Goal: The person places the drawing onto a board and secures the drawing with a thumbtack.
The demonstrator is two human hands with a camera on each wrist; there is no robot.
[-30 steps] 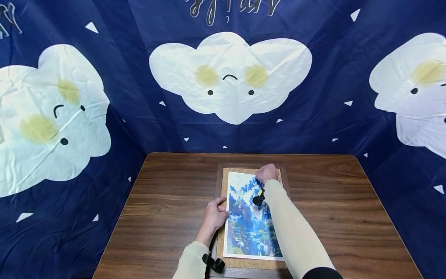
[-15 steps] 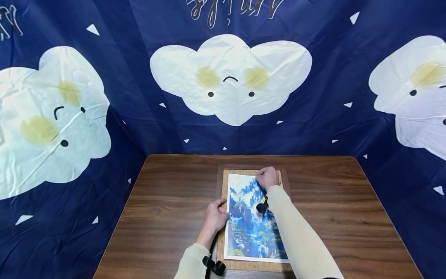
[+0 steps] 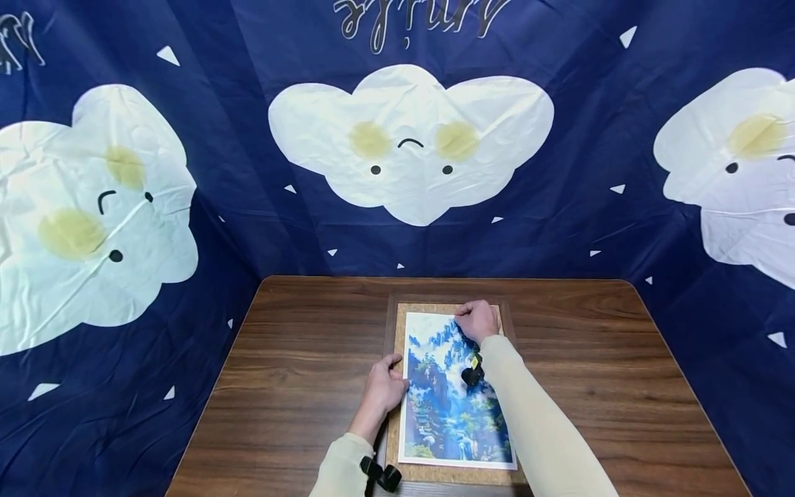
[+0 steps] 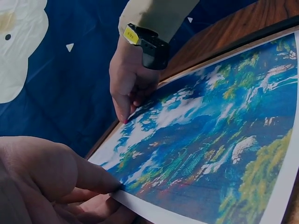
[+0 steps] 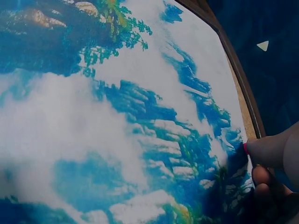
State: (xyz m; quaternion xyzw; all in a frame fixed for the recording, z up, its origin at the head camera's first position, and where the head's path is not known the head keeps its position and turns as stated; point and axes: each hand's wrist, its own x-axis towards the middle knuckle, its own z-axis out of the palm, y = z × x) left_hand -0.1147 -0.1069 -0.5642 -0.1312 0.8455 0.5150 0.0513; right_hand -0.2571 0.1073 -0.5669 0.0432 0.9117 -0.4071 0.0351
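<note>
A blue landscape print with a white border (image 3: 435, 400) lies on a brown-framed cork board (image 3: 459, 475). My left hand (image 3: 385, 386) is at the print's left edge; in the left wrist view its thumb (image 4: 96, 177) lies over the border, and the other fingers are curled below the edge. At the top edge, my right hand (image 3: 477, 322) pinches a small red push pin (image 5: 245, 148), mostly hidden by the fingers. The pin's red tip also shows under the fingers in the left wrist view. The right forearm covers part of the print's right side.
The wooden table (image 3: 298, 359) stretches out on both sides of the board. Behind and beside it hangs a dark blue cloth (image 3: 348, 238) printed with white clouds. Both wrists carry black cameras (image 3: 381, 473).
My right wrist and forearm have swung slightly right and down, uncovering the print's lower right corner. The right fingers stay at the top edge, and the left hand keeps its place.
</note>
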